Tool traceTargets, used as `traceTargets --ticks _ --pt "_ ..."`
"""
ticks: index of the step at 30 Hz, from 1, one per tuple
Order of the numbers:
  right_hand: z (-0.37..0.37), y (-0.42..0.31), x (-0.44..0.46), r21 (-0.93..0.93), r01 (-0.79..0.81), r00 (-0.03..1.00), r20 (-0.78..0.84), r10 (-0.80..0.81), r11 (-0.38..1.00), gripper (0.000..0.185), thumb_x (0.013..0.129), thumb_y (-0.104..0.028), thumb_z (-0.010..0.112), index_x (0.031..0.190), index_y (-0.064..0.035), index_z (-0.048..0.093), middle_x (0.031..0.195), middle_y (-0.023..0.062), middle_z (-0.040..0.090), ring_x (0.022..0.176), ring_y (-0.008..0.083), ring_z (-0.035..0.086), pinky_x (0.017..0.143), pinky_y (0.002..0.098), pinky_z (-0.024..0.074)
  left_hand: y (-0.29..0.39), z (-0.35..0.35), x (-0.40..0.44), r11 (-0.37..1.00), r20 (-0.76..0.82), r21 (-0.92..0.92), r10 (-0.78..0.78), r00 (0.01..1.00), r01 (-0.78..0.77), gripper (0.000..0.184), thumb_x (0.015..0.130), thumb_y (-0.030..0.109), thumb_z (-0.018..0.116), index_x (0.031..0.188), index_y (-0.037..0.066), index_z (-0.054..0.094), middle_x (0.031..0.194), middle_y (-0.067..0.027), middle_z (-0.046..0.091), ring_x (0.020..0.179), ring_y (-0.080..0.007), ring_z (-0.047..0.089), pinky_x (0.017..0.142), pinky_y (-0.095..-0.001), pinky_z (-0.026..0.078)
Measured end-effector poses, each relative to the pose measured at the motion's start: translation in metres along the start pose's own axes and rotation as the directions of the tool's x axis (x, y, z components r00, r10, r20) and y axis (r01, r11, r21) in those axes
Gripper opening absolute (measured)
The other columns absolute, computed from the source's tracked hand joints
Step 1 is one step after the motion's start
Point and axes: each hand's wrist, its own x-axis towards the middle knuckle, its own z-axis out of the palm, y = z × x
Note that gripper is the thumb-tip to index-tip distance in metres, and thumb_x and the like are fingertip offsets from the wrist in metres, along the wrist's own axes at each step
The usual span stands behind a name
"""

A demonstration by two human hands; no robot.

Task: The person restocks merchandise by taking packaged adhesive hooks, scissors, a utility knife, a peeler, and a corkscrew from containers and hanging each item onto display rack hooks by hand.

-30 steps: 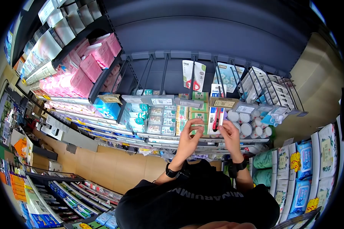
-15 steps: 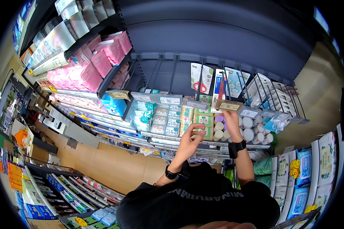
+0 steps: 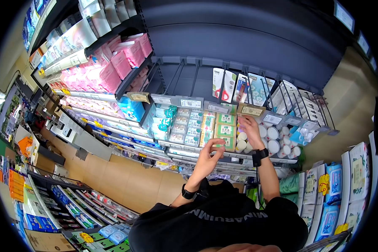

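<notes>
My right hand (image 3: 251, 131) is just below a brown-edged price tag holder (image 3: 251, 110) at the front of a shelf hook. Its fingers are loosely bent and apart, with nothing visible in them. Behind the tag hang a narrow blue-and-white blister pack (image 3: 241, 87) and a card with red-handled scissors (image 3: 224, 85). My left hand (image 3: 208, 161) hovers in front of green-and-yellow boxes (image 3: 225, 131), its fingers curved and spread, holding nothing. White-lidded tubs (image 3: 273, 133) stand beside my right hand, which partly hides the smaller round containers (image 3: 241, 145).
Bare metal hooks (image 3: 195, 80) project from the dark back panel (image 3: 239, 42). Pink packs (image 3: 122, 65) fill shelves at the left. More packs hang on hooks (image 3: 302, 103) at the right. Wipes packs (image 3: 334, 185) stand at the lower right. A tiled floor (image 3: 122, 172) lies behind.
My right hand has come off the price tag holder and dropped slightly below it. My left hand has barely moved. The view has shifted a little.
</notes>
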Motion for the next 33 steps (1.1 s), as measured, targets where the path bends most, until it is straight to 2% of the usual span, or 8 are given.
traceTargets --ticks 4,5,6,10,15,20,27,33 --pt "0.0 0.003 -0.044 -0.001 -0.082 0.994 0.077 0.082 0.997 0.029 0.097 -0.012 0.063 0.124 -0.0068 0.057 0.119 0.0093 0.068 0.104 0.0153 0.064 0.085 0.0301 0.0514 0.001 0.004 -0.017 1.0 -0.003 0.013 0.013 1.0 -0.013 0.028 0.1 0.015 0.06 0.126 0.003 0.056 0.123 -0.0068 0.062 0.104 -0.0152 0.064 0.082 -0.0298 0.056" --pt "0.002 0.003 -0.061 0.017 -0.111 0.991 0.075 0.11 0.994 0.03 0.097 -0.011 0.063 0.127 -0.0086 0.057 0.116 0.0055 0.067 0.102 0.015 0.063 0.083 0.0282 0.0497 0.0 0.005 -0.022 1.0 -0.009 0.004 0.015 1.0 -0.015 0.028 0.1 0.015 0.06 0.126 0.003 0.056 0.123 -0.0069 0.063 0.103 -0.0152 0.065 0.082 -0.0297 0.056" --pt "0.006 -0.004 -0.081 -0.032 -0.117 0.988 0.093 0.119 0.993 0.029 0.097 -0.012 0.063 0.125 -0.0064 0.057 0.118 0.0055 0.068 0.103 0.014 0.063 0.082 0.0283 0.0487 -0.001 0.007 -0.027 1.0 -0.013 -0.005 0.019 1.0 -0.019 0.028 0.1 0.015 0.06 0.126 0.003 0.057 0.123 -0.0071 0.063 0.103 -0.0151 0.065 0.081 -0.0296 0.056" --pt "0.008 -0.012 -0.157 0.018 -0.13 0.986 0.106 0.127 0.991 0.03 0.097 -0.009 0.061 0.126 -0.0056 0.057 0.117 0.0054 0.067 0.1 0.0135 0.063 0.081 0.0274 0.0483 -0.003 0.016 -0.053 0.999 -0.012 -0.042 0.0 1.0 -0.001 0.028 0.1 0.015 0.06 0.126 0.003 0.057 0.121 -0.0077 0.065 0.101 -0.015 0.066 0.08 -0.029 0.055" --pt "0.006 -0.035 -0.249 -0.021 -0.058 0.982 0.178 0.061 0.998 0.029 0.097 -0.006 0.058 0.126 -0.0028 0.055 0.117 0.0084 0.066 0.098 0.0143 0.063 0.08 0.0273 0.0486 -0.013 0.032 -0.093 0.994 0.012 -0.111 -0.003 1.0 0.005 0.026 0.101 0.014 0.06 0.123 0.001 0.057 0.116 -0.009 0.067 0.098 -0.0151 0.067 0.078 -0.0277 0.056" --pt "-0.007 -0.047 -0.332 0.058 -0.013 0.963 0.268 -0.003 0.998 0.035 0.096 -0.005 0.056 0.13 0.0008 0.05 0.117 0.014 0.065 0.098 0.0182 0.063 0.082 0.0306 0.0495 -0.016 0.052 -0.144 0.993 0.078 -0.12 -0.009 0.997 0.019 0.027 0.101 0.014 0.059 0.124 0.001 0.056 0.114 -0.009 0.069 0.097 -0.0148 0.067 0.078 -0.0271 0.054" --pt "-0.011 -0.056 -0.433 0.104 0.043 0.977 0.201 -0.064 0.994 0.048 0.096 -0.004 0.057 0.141 -0.0023 0.041 0.113 0.0156 0.065 0.097 0.0194 0.064 0.081 0.0307 0.0498 -0.024 0.067 -0.222 0.99 0.089 -0.144 0.008 0.996 0.005 0.027 0.101 0.016 0.06 0.124 0.001 0.056 0.113 -0.0097 0.069 0.097 -0.0149 0.067 0.078 -0.0269 0.053" --pt "-0.008 -0.046 -0.51 0.139 -0.007 0.976 0.214 -0.024 0.99 0.049 0.096 -0.005 0.056 0.142 -0.0014 0.04 0.113 0.0175 0.064 0.095 0.0195 0.064 0.081 0.0304 0.0504 -0.03 0.072 -0.3 0.989 0.04 -0.135 -0.051 0.998 0.056 0.027 0.101 0.017 0.06 0.122 0.001 0.058 0.11 -0.0098 0.069 0.094 -0.0155 0.067 0.077 -0.0278 0.053"
